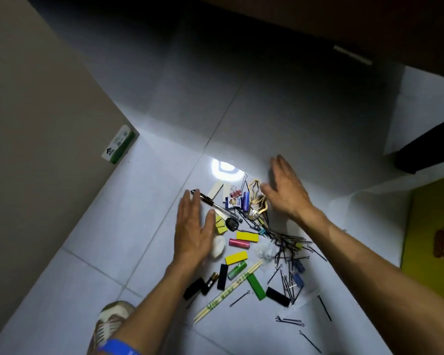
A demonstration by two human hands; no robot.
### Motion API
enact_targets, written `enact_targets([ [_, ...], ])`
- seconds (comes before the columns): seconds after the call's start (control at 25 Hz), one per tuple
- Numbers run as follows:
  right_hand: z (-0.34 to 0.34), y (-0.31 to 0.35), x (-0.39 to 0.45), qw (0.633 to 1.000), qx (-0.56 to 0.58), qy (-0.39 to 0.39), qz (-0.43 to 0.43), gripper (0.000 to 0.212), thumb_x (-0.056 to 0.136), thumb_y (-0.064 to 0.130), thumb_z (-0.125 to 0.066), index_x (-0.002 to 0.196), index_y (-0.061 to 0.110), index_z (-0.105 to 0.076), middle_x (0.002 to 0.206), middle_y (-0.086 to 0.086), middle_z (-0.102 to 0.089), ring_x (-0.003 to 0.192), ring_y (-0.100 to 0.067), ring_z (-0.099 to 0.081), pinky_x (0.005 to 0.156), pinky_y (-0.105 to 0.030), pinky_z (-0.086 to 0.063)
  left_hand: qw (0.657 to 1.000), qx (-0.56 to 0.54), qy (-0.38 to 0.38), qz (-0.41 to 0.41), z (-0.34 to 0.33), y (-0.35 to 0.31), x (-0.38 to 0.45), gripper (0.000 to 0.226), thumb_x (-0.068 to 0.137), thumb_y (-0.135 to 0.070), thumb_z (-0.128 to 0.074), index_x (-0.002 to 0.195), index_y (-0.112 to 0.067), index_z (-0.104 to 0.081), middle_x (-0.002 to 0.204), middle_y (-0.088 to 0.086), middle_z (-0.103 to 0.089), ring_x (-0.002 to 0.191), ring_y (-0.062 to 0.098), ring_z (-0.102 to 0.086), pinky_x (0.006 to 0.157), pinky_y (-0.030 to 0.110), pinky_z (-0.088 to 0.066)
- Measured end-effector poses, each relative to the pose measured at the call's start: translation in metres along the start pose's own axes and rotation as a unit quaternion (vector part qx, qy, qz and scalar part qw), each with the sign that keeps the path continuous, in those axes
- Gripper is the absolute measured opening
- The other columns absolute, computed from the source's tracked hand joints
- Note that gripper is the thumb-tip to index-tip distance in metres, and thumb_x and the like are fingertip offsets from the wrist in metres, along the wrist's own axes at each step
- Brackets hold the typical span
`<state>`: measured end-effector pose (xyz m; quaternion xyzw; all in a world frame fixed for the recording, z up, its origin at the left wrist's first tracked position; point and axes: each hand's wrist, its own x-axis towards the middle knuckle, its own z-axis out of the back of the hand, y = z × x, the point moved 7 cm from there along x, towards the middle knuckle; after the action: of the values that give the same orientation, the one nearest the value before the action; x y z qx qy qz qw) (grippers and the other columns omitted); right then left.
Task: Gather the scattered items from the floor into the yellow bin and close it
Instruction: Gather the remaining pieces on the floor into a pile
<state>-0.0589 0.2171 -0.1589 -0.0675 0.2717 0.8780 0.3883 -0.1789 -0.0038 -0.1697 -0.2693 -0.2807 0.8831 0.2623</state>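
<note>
Both hands are flat, fingers straight, gripping nothing. The scattered items (244,242) lie between the left hand (194,230) and right hand (285,189). The yellow bin (431,226) sits well right

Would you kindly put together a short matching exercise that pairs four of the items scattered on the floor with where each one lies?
Things:
1. pen
2. chopsticks
3. rubber bands
4. green-and-white box

Places:
A. against the wall, apart from the pile
B. beside the right hand, at the far side of the pile
C. next to the left hand, by its fingertips and thumb
D. at the near side of the pile, lying diagonally

Pairs: 1-C, 2-D, 3-B, 4-A
</note>
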Motion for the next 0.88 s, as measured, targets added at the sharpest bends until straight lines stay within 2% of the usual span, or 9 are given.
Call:
enact_targets([
  [0.12, -0.027, 0.02, 0.0, 0.987, -0.07, 0.132, 0.067, 0.069, 0.102, 0.037, -0.038, 0.156, 0.015, 0.0, 0.164, -0.007, 0.007, 0.151, -0.021, 0.003, 0.122, -0.036, -0.003, 0.993, 0.037, 0.116, 0.006, -0.022, -0.02, 0.02, 0.064, 0.101, -0.051, -0.033, 0.155, -0.035, -0.003, 0.163, -0.01, 0.009, 0.149, 0.008, 0.01, 0.118, 0.032, 0.002],
  [0.24, -0.054, 0.039, -0.055, 0.981, 0.017, 0.146, 0.13, 0.056, 0.103, 0.03, -0.036, 0.155, 0.016, -0.019, 0.163, -0.005, -0.013, 0.15, -0.019, -0.012, 0.121, -0.036, -0.014, 0.976, -0.02, 0.217, -0.029, -0.05, -0.05, 0.004, 0.058, 0.102, -0.046, -0.035, 0.155, -0.03, -0.016, 0.164, -0.009, 0.0, 0.149, 0.005, 0.004, 0.122, 0.034, -0.001],
  [0.36, -0.031, -0.005, -0.101, 0.996, 0.085, -0.028, 0.022, 0.045, 0.103, 0.029, -0.04, 0.146, 0.018, -0.042, 0.155, -0.005, -0.036, 0.142, -0.022, -0.031, 0.116, -0.041, -0.026, 0.997, -0.054, 0.05, -0.033, -0.015, -0.034, -0.022, 0.051, 0.101, -0.039, -0.043, 0.15, -0.031, -0.032, 0.16, -0.01, -0.019, 0.146, 0.007, -0.013, 0.12, 0.033, -0.012],
  [0.44, -0.016, -0.06, -0.136, 0.982, 0.034, -0.116, -0.148, 0.041, 0.098, 0.028, -0.048, 0.137, 0.017, -0.048, 0.145, -0.01, -0.046, 0.128, -0.029, -0.042, 0.105, -0.045, -0.037, 0.993, -0.004, -0.084, 0.082, 0.015, 0.012, -0.056, 0.045, 0.096, -0.03, -0.053, 0.14, -0.025, -0.046, 0.149, 0.0, -0.038, 0.138, 0.024, -0.032, 0.111, 0.038, -0.028],
  [0.52, -0.025, -0.077, -0.159, 0.974, 0.014, -0.073, -0.215, 0.044, 0.092, 0.028, -0.054, 0.134, 0.016, -0.05, 0.136, -0.013, -0.045, 0.119, -0.033, -0.041, 0.098, -0.044, -0.039, 0.977, 0.0, -0.074, 0.2, 0.014, 0.037, -0.09, 0.041, 0.091, -0.024, -0.054, 0.132, -0.022, -0.05, 0.136, 0.008, -0.042, 0.128, 0.032, -0.038, 0.104, 0.039, -0.033],
  [0.64, -0.048, -0.039, -0.156, 0.99, 0.1, 0.025, -0.092, 0.043, 0.091, 0.019, -0.056, 0.133, 0.015, -0.053, 0.13, -0.01, -0.048, 0.118, -0.03, -0.044, 0.097, -0.032, -0.036, 0.984, -0.088, 0.051, 0.149, -0.026, 0.003, -0.102, 0.037, 0.095, -0.02, -0.051, 0.132, -0.021, -0.054, 0.133, 0.005, -0.044, 0.125, 0.025, -0.043, 0.107, 0.032, -0.034],
  [0.72, -0.04, -0.033, -0.163, 0.989, 0.123, -0.002, -0.077, 0.038, 0.09, 0.019, -0.056, 0.128, 0.016, -0.056, 0.127, -0.008, -0.052, 0.114, -0.028, -0.05, 0.093, -0.032, -0.04, 0.985, -0.1, 0.014, 0.138, -0.02, -0.013, -0.104, 0.037, 0.095, -0.02, -0.052, 0.132, -0.021, -0.053, 0.136, 0.004, -0.045, 0.125, 0.024, -0.044, 0.108, 0.036, -0.035],
  [0.8, -0.029, -0.064, -0.192, 0.977, 0.11, -0.048, -0.176, 0.029, 0.088, 0.025, -0.056, 0.117, 0.018, -0.059, 0.119, -0.008, -0.057, 0.103, -0.028, -0.057, 0.084, -0.033, -0.045, 0.98, -0.023, -0.055, 0.188, 0.004, 0.008, -0.116, 0.042, 0.09, -0.023, -0.054, 0.132, -0.022, -0.051, 0.139, 0.006, -0.042, 0.127, 0.029, -0.04, 0.105, 0.043, -0.035],
  [0.88, -0.042, -0.091, -0.236, 0.952, 0.117, 0.0, -0.281, 0.019, 0.082, 0.029, -0.057, 0.099, 0.02, -0.057, 0.105, -0.008, -0.062, 0.087, -0.025, -0.061, 0.075, -0.033, -0.048, 0.952, 0.055, -0.06, 0.296, 0.022, 0.048, -0.14, 0.052, 0.085, -0.027, -0.056, 0.135, -0.021, -0.043, 0.142, 0.011, -0.034, 0.129, 0.035, -0.033, 0.102, 0.05, -0.034],
])
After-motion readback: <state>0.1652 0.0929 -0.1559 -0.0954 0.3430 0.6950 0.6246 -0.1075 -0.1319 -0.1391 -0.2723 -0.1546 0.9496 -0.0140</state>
